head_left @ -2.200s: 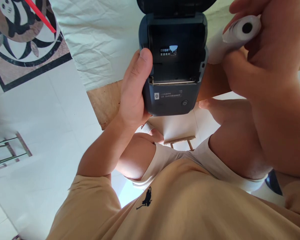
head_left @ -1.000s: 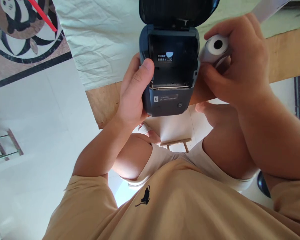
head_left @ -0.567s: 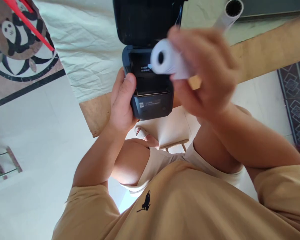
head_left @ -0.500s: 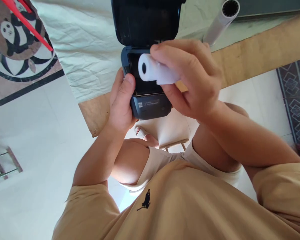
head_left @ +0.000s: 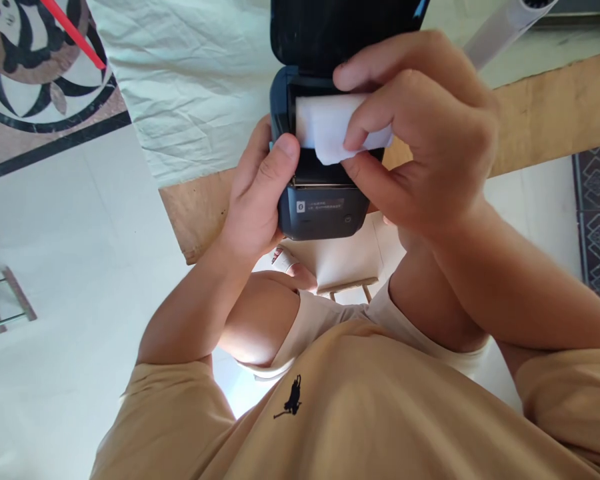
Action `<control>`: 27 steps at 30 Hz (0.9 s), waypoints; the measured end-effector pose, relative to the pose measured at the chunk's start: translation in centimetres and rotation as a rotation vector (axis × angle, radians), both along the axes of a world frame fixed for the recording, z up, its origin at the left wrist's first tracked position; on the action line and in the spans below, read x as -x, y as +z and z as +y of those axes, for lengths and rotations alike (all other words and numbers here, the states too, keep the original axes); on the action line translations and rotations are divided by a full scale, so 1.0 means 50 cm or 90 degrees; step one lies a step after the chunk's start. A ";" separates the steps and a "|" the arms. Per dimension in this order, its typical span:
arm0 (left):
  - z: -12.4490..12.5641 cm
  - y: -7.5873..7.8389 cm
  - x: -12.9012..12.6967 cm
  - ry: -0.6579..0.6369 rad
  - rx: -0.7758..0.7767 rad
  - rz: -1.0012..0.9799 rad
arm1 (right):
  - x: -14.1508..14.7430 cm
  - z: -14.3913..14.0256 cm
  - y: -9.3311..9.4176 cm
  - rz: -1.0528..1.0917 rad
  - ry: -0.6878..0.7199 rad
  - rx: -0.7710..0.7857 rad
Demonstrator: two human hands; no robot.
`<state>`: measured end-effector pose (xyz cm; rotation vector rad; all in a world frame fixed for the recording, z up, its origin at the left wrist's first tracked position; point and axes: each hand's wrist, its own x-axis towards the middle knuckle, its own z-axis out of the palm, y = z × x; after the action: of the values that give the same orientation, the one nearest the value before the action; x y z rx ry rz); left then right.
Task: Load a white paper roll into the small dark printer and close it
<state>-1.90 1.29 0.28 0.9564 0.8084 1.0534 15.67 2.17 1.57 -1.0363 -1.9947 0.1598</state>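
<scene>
A dark portable label printer (head_left: pixel 325 217) is held at the table's near edge, its black lid (head_left: pixel 325 33) swung up. My left hand (head_left: pixel 265 187) grips its left side, thumb on the rim. Inside the bay lies a white paper roll (head_left: pixel 313 123), sideways, with a loose flap hanging toward me. With thumb and index finger, my right hand (head_left: pixel 425 133) pinches that flap near the roll's right part, while its other fingers reach over the bay's far side. The roll's right end is partly covered by my fingers.
A pale green cloth (head_left: pixel 190 87) covers the wooden table (head_left: pixel 545 113). A white tube (head_left: pixel 505 30) stands at the back right. Red strips (head_left: pixel 75 33) show at the upper left. Below are my legs and a small stool (head_left: pixel 347 285).
The paper roll has gone from tilted above the printer down into its bay, now lying level. My right hand has shifted its fingers to the paper flap. The printer appears slightly further right.
</scene>
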 end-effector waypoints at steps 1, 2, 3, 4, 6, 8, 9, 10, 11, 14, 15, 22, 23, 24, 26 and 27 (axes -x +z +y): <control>0.003 -0.008 0.000 0.003 -0.008 -0.004 | -0.002 0.000 0.000 0.008 0.008 0.003; 0.006 -0.018 0.000 0.005 -0.023 -0.008 | -0.004 0.000 0.001 0.015 0.013 -0.003; 0.011 -0.029 0.002 0.004 -0.037 -0.013 | -0.005 -0.001 0.002 0.018 0.019 -0.013; 0.016 -0.040 0.003 -0.001 -0.060 -0.026 | -0.006 -0.004 0.003 0.021 0.024 -0.022; 0.025 -0.057 0.006 -0.020 -0.098 -0.056 | -0.003 -0.013 0.003 0.028 0.032 -0.028; 0.029 -0.061 0.008 -0.035 -0.124 -0.086 | 0.004 -0.024 0.001 0.028 0.044 -0.026; 0.030 -0.060 0.008 -0.039 -0.124 -0.092 | 0.008 -0.029 -0.002 0.022 0.049 -0.026; 0.029 -0.056 0.008 -0.039 -0.128 -0.094 | 0.011 -0.033 -0.004 0.016 0.053 -0.028; 0.027 -0.053 0.008 -0.036 -0.135 -0.094 | 0.014 -0.037 -0.007 0.009 0.054 -0.033; 0.024 -0.050 0.010 -0.028 -0.157 -0.061 | 0.013 -0.041 -0.011 -0.016 0.062 -0.026; 0.024 -0.053 0.012 -0.023 -0.163 -0.047 | 0.010 -0.041 -0.010 -0.019 0.065 -0.014; 0.044 -0.092 0.021 -0.018 -0.226 -0.015 | -0.025 -0.024 0.012 0.084 -0.068 0.036; 0.046 -0.095 0.022 -0.036 -0.243 -0.028 | -0.029 -0.023 0.015 0.089 -0.067 0.072; 0.047 -0.097 0.024 -0.052 -0.239 -0.027 | -0.032 -0.024 0.018 0.102 -0.051 0.106; 0.050 -0.102 0.026 -0.041 -0.167 0.039 | -0.037 -0.029 0.022 0.178 0.004 0.180; 0.051 -0.106 0.027 -0.033 -0.170 0.044 | -0.039 -0.033 0.023 0.226 0.030 0.226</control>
<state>-3.25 3.85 -5.05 1.2402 0.7060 1.1054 17.60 0.54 2.72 -1.0909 -1.7000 0.6949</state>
